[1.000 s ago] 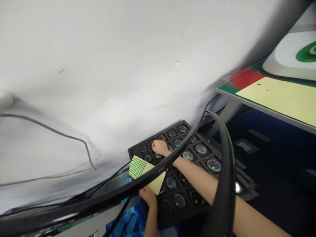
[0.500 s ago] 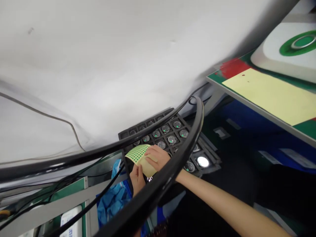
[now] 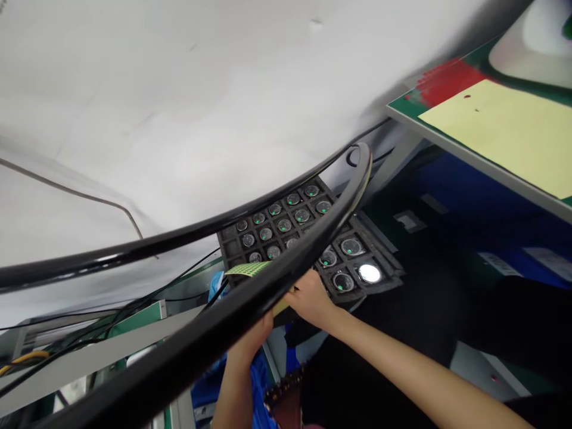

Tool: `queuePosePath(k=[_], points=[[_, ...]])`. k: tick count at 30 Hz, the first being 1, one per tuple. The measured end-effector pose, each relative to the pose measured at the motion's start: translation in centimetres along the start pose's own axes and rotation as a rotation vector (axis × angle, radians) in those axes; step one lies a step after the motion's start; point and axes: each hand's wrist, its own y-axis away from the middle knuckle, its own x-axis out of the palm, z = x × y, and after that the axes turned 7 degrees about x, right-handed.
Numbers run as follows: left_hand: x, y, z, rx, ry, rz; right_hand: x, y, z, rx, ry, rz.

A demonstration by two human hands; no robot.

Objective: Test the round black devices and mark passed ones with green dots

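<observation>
A black compartment tray [image 3: 232, 247] holds several round, dark-faced discs, many with a green dot. Over its near left side is a yellow sheet with green dots [image 3: 250, 269], partly hidden by a thick black cable. My left hand [image 3: 259, 333] grips the sheet's lower part from below, its fingertips behind the cable. On the sheet's right edge, my right hand [image 3: 310, 298] has its fingers bent close together; the cable hides some fingertips, and what they pinch is too small to tell.
The thick black cable [image 3: 201, 322] loops across the view in front of the tray. At the right, a green shelf [image 3: 404, 107] carries a yellow sheet [image 3: 509, 131] and a white device. Blue fabric hangs at lower left.
The view has shifted, so the tray shows higher. My right hand has gone from lying spread on the sheet to fingers drawn together at its right edge. The cable now covers more of the sheet.
</observation>
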Motion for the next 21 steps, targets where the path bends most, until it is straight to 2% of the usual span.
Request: queuePosePath(k=[5, 11, 15, 16, 18, 21], points=[[-0.9, -0.2, 0.2, 0.076, -0.098, 0.047, 0.0, 0.1, 0.3, 0.096, -0.064, 0.067], [-1.0, -0.4, -0.5, 0.097, -0.068, -0.004, -0.1, 0.4, 0.8, 0.041, 0.048, 0.016], [-1.4, -0.7, -0.4, 0.074, -0.031, -0.040, -0.5, 1.1, 1.1, 0.027, 0.102, 0.038], [-1.6, -0.8, 0.1, 0.044, -0.034, -0.057, -0.5, 1.4, 1.0, 0.062, 0.097, 0.043], [-2.1, -0.8, 1.4, -0.049, -0.065, -0.129, -0.1, 2.2, 0.3, 0.238, 0.132, 0.106], [-2.9, -0.7, 3.6, -0.235, -0.154, -0.305, 1.3, 4.2, -1.6, 0.535, 0.253, 0.322]])
